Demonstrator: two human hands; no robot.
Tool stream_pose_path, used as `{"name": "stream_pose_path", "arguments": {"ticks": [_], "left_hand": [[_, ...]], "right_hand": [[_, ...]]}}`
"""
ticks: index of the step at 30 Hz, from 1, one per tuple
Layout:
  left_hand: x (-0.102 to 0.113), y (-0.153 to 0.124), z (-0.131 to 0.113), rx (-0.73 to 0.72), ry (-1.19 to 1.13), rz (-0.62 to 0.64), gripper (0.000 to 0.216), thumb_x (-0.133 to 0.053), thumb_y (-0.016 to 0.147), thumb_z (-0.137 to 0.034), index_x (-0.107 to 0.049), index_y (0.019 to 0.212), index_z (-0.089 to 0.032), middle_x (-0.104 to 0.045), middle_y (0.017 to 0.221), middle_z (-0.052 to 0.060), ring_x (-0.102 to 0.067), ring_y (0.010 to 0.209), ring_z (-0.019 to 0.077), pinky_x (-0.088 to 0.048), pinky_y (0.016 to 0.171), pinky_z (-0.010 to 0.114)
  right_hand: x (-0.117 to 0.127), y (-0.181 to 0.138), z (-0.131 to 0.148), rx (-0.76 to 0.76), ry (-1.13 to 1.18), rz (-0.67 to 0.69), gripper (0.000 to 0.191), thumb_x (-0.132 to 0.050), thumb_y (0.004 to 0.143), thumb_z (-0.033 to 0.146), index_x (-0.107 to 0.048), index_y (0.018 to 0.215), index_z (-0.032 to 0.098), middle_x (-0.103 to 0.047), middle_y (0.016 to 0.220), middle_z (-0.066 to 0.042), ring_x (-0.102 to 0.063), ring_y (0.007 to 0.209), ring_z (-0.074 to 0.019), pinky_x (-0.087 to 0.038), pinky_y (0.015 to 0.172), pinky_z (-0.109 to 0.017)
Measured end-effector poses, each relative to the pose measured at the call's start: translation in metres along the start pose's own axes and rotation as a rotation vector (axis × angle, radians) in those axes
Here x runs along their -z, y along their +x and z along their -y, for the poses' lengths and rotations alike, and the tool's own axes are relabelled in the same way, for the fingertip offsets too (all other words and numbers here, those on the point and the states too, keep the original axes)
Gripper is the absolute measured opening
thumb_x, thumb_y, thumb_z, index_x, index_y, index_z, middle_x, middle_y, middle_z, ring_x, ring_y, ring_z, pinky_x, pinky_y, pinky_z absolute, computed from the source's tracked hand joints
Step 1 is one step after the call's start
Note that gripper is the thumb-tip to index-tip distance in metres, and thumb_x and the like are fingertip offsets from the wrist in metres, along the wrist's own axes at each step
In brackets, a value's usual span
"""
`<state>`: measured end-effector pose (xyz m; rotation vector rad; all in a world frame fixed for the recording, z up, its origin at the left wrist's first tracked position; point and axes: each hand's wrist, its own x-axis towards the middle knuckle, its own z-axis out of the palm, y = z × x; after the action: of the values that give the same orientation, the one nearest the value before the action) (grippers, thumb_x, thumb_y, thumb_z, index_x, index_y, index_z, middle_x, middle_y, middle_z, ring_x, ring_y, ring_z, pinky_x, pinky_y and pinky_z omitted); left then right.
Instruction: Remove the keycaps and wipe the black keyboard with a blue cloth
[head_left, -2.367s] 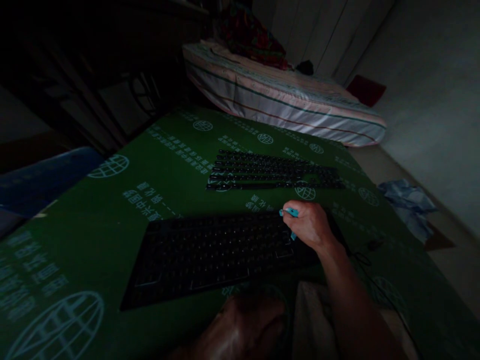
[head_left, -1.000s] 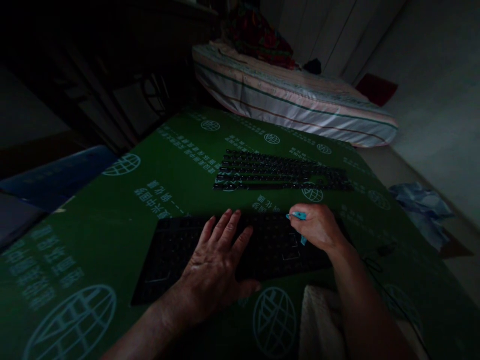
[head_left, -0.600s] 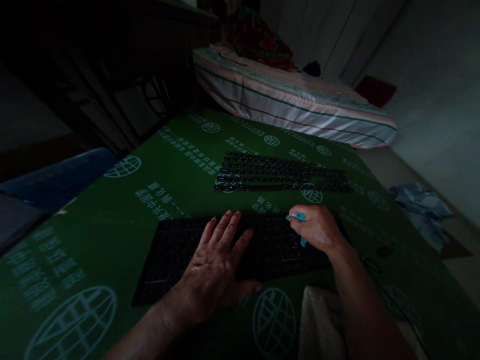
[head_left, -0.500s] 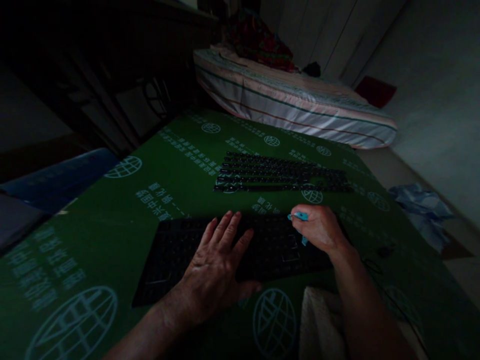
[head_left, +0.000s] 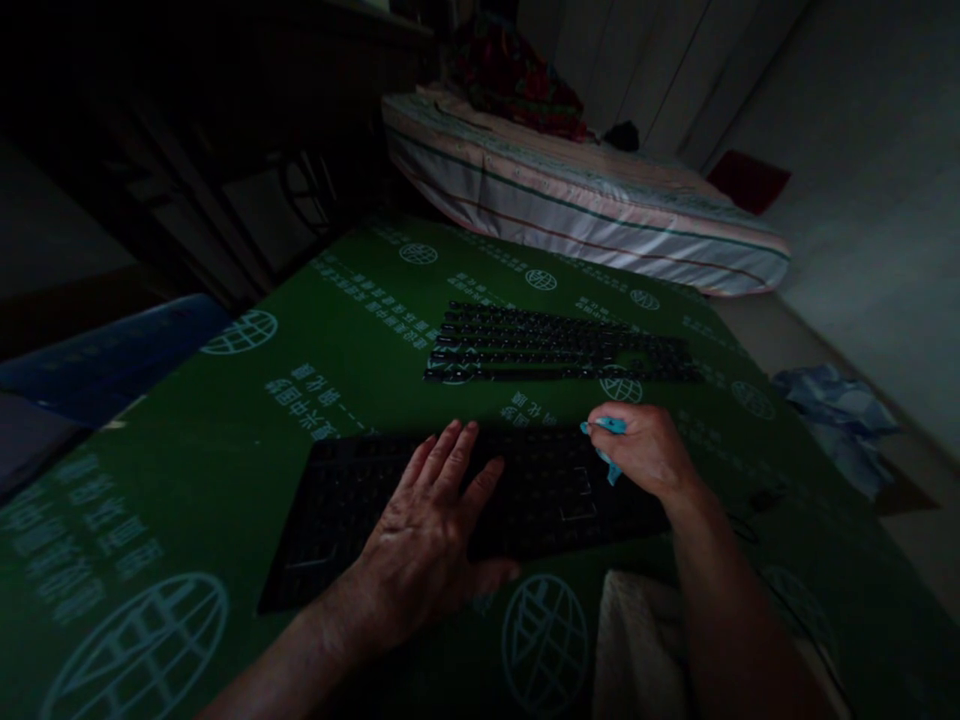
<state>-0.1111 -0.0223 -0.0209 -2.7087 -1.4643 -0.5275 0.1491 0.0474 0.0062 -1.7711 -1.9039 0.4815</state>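
A black keyboard base (head_left: 532, 500) with its keycaps off lies on a green table covering (head_left: 360, 330). My left hand (head_left: 431, 535) rests flat across its middle, fingers spread. Near the far edge at the right of the base, my right hand (head_left: 641, 445) is closed around a small light-blue thing (head_left: 609, 427). Parts of it poke out on both sides of the fingers; it may be a bit of cloth, but the dim light hides its kind. Beyond the base, black keycaps (head_left: 517, 345) lie laid out in rows.
A pale cloth (head_left: 637, 640) lies by my right forearm, near a dark cable (head_left: 802, 620). At the back stands a bed with a striped sheet (head_left: 585, 225). Something blue (head_left: 112, 345) sits beside the table at left. Crumpled fabric (head_left: 832, 410) lies at the right.
The right hand has shifted very slightly up and to the right with the light-blue thing. The left hand stays on the keyboard base; the whole view has drifted a little.
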Motion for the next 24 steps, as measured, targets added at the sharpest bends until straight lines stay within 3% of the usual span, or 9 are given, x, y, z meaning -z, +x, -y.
{"name": "stream_pose_path", "arguments": {"ticks": [9,17,24], "left_hand": [[0.0072,0.0035,-0.0002,-0.036,0.04,-0.008,0.082,-0.075,0.063,-0.059,-0.058,0.128,-0.011,-0.037,0.146,0.028,-0.037,0.133,0.0465,-0.037,0.104,0.061],[0.0059,0.0026,0.0005,-0.027,0.035,-0.001,0.081,-0.074,0.064,-0.06,-0.057,0.128,-0.013,-0.035,0.148,0.026,-0.035,0.135,0.0449,-0.037,0.104,0.059],[0.0046,0.0017,0.0012,-0.025,0.024,0.006,0.083,-0.074,0.064,-0.06,-0.056,0.13,-0.013,-0.035,0.149,0.025,-0.033,0.136,0.0444,-0.035,0.106,0.059]], "right_hand": [[0.0031,0.0008,-0.0059,-0.031,0.033,-0.037,0.019,-0.057,0.074,0.034,-0.07,0.071,0.021,-0.06,0.057,0.002,-0.055,0.054,-0.0121,-0.039,0.053,-0.022],[-0.0024,0.0013,-0.0009,0.015,-0.064,0.048,0.016,-0.055,0.072,0.027,-0.07,0.07,0.023,-0.059,0.056,0.003,-0.055,0.054,-0.0122,-0.038,0.053,-0.022],[0.0004,0.0011,0.0002,0.007,-0.093,-0.004,0.017,-0.054,0.072,0.028,-0.07,0.07,0.022,-0.061,0.058,0.002,-0.056,0.055,-0.0129,-0.04,0.055,-0.023]]}}
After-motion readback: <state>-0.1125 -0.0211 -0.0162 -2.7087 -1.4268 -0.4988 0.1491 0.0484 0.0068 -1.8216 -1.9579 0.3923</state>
